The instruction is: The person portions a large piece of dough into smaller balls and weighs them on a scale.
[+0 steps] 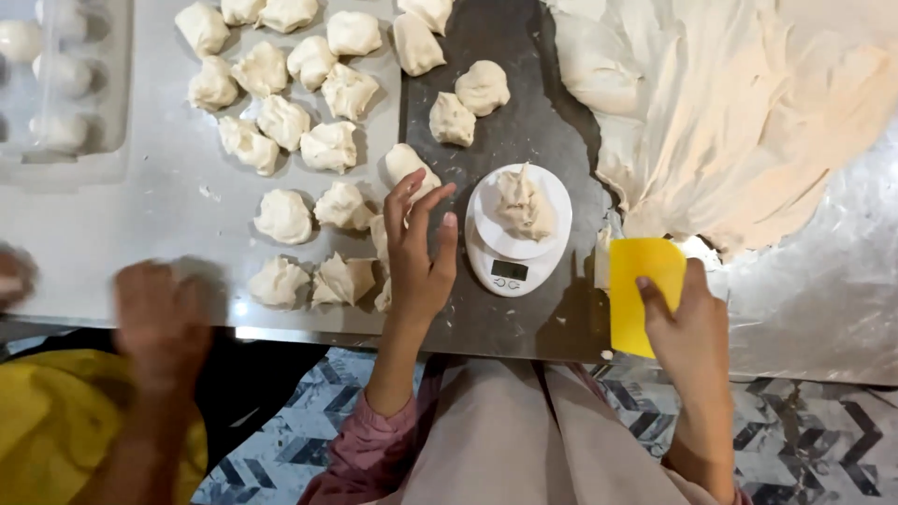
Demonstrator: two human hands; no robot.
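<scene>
Beside the scale [517, 230], right hand [687, 318] grips scraper [642, 290].

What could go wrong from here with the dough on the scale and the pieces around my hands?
The dough lump sits tall on the small scale; it may topple off. The left hand hovers over cut pieces packed close together, so they could get squashed or stick. The right hand holds the scraper at the table edge, where it might slip off.

The steel bench [823, 299] carries a dark slab [524, 122], many torn dough pieces [281, 122] (some on the slab), a big dough sheet [748, 122], a small white scale [517, 229] and a clear tray [65, 84].
</scene>
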